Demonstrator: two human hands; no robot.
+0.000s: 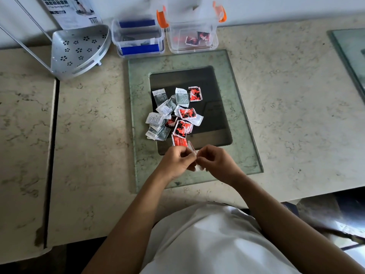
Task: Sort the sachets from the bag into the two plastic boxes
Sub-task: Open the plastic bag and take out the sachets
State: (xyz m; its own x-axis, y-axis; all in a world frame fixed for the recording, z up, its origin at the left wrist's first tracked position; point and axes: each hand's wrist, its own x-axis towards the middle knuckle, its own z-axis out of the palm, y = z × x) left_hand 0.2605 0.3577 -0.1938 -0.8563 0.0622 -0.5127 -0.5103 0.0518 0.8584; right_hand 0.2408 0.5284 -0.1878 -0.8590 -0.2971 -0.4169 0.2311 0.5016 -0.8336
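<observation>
Clear bag (194, 158) pinched between left hand (176, 160) and right hand (215, 162), sachets (173, 113) heaped just beyond.

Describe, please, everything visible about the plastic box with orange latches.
The box with orange latches is clear plastic, standing upright and open at the back of the marble counter, right of the blue-latched box and just behind the glass plate. Its two orange latches are flipped up. Inside lie a few red-and-black sachets.

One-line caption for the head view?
Both hands pinch a sachet near the mixed pile; two boxes behind.
</observation>
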